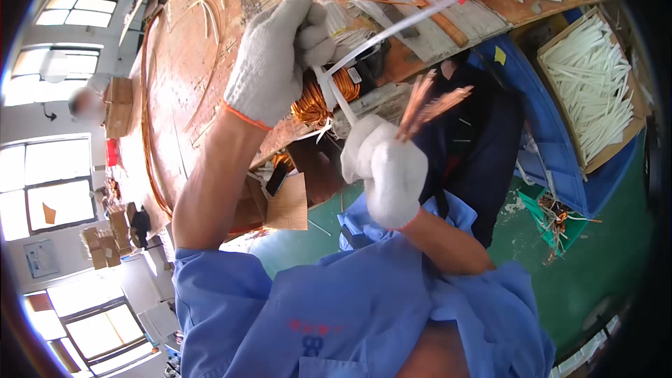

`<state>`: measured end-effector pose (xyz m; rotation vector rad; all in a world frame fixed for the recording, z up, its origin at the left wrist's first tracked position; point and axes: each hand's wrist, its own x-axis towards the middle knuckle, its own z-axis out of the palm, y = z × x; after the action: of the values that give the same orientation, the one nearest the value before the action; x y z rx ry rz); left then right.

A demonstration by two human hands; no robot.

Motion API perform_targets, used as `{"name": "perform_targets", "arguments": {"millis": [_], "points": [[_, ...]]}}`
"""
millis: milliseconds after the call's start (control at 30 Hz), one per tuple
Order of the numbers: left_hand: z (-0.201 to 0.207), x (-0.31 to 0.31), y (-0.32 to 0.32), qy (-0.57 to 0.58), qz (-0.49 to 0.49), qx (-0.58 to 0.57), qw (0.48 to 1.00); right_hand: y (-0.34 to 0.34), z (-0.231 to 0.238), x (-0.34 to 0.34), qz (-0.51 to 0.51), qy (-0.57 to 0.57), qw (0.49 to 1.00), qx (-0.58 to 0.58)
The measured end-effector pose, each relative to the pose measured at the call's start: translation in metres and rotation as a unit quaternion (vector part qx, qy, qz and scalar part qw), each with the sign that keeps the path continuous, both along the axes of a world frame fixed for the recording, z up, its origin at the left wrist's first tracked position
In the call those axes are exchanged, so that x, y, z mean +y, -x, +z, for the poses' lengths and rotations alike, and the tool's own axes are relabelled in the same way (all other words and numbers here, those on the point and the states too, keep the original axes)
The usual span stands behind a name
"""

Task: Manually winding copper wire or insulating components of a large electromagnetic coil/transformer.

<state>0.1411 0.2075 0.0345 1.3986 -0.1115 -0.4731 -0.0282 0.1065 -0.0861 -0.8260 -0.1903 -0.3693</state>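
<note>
A: L to R, how far's the person got?

B: Left hand first: gloved, fingers curled, looks clamped on a white tube running between both hands, nr the bench edge.

A: Next?

B: Copper coil, close under the tube. Then a white strip meeting the tube nr the left hand; long end's loose, so prob. only part-done there.

A: And R?

B: Right hand, gloved too, closed round the tube's lower part. Copper strands stick out past it, bare & splayed, blurry; no join visible. Far R, heap of white cut pieces, no hand nr it.
</note>
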Motion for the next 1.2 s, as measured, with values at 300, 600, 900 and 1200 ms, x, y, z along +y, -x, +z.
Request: {"name": "perform_targets", "arguments": {"millis": [300,600,900,1200], "points": [[-0.057,0.040,0.049,-0.284,0.002,-0.609,0.741,-0.007,-0.009,-0.010,0.041,-0.062,0.995,-0.066],[-0.062,0.032,0.044,-0.280,0.026,-0.587,0.759,0.006,-0.033,-0.006,-0.015,0.257,0.963,-0.084],[-0.055,0.017,0.052,-0.292,0.068,-0.541,0.786,-0.019,0.041,-0.078,-0.086,0.286,0.951,0.078],[-0.059,0.023,0.050,-0.277,0.067,-0.510,0.811,-0.089,0.082,-0.067,0.025,0.357,0.934,0.011]]}}
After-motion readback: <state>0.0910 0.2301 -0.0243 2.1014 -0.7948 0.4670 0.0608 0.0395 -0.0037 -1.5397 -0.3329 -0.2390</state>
